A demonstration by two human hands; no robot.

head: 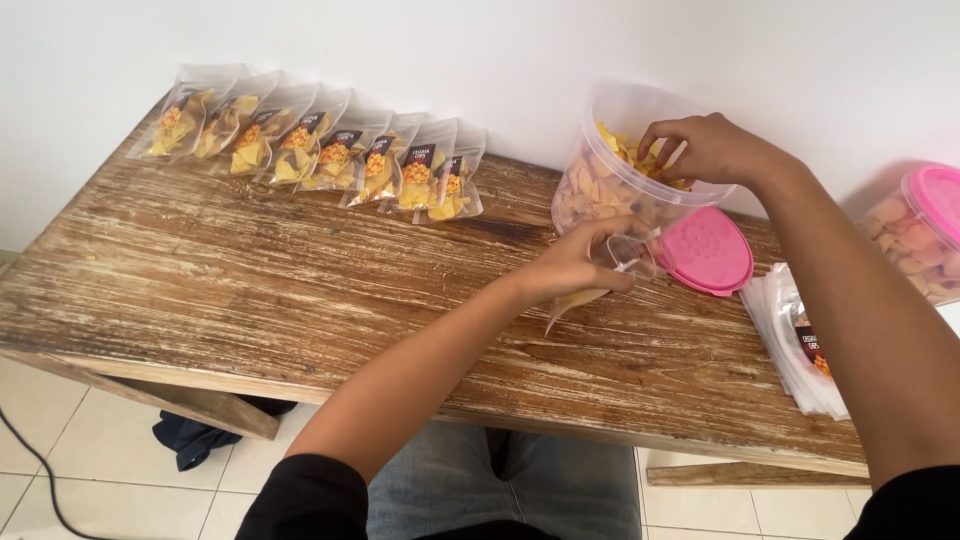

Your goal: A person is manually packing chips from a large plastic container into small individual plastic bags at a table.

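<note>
Chips [612,190] hide right hand [712,150] fingertips; left hand [575,265] pinches clear pouch [600,275].

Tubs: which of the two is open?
The tub beside the loose pink lid, with the right hand reaching inside. The other tub, at the right edge, is lidded.

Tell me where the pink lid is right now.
The pink lid lies on the wooden table, right of centre, against the open chip tub and beside the left hand.
</note>
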